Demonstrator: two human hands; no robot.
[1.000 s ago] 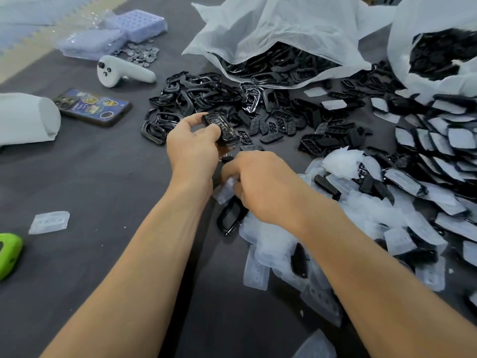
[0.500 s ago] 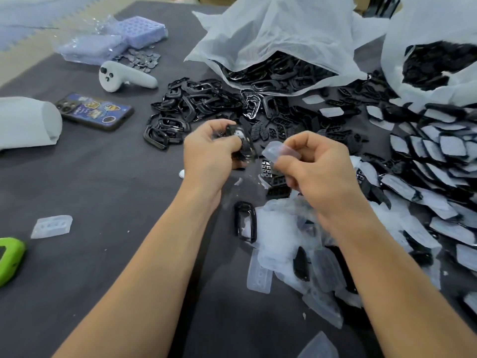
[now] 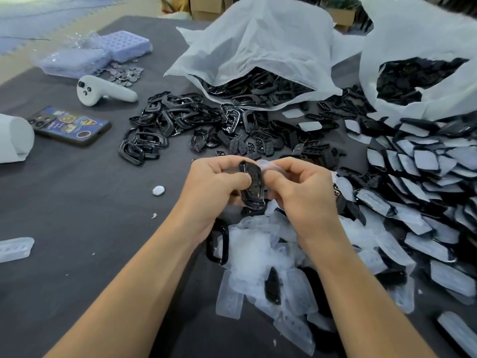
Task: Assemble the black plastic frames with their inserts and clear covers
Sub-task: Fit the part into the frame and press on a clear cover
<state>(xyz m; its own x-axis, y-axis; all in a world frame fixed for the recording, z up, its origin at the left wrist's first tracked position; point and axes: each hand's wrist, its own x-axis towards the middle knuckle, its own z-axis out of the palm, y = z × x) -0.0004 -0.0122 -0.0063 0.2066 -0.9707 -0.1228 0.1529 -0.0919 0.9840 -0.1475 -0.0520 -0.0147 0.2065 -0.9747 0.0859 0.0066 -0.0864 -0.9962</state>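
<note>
Black frame (image 3: 252, 187) sits pinched in the left grip (image 3: 214, 192), right grip (image 3: 304, 196) pinching clear cover (image 3: 268, 165) beside it.

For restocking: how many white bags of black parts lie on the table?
2. One white bag at far centre, spilling frames; the other at far right. More may lie outside the view.

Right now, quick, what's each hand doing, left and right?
The left hand grips the black frame.
The right hand pinches a clear cover.
</note>
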